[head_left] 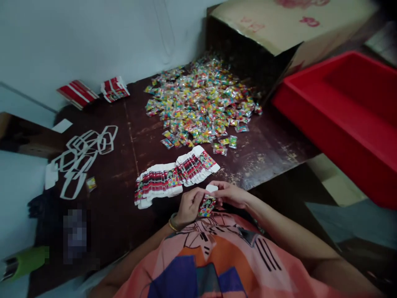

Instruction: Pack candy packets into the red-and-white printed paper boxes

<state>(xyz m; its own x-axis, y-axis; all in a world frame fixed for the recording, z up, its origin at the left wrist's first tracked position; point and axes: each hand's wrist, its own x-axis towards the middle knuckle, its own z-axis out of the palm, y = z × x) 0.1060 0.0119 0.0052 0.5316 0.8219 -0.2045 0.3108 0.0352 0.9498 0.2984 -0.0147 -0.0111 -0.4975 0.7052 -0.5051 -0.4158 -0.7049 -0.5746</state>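
We hold a small printed carton (206, 207) close against our printed shirt (217, 252), just off the near edge of the table (120, 153). Our left hand (189, 207) has its grip closed along the carton's left side, thumb near the top, while our right hand (231, 194) keeps a narrow grip at its upper right, beside the raised white flap (211, 188). Just beyond our hands, we have two overlapping rows of flattened cartons, the left row (159, 182) meeting the right row (197, 165). Behind them we see a broad heap of candy packets (198, 107) in clear wrappers, spread before the dark opening of a large cardboard box (288, 25). To our right stands a red tray (325, 128). Over on our left lie looped white bands (82, 185), one lone packet (91, 183) near them, and two red-and-white bundles (79, 93) (114, 89) by the wall (93, 37).
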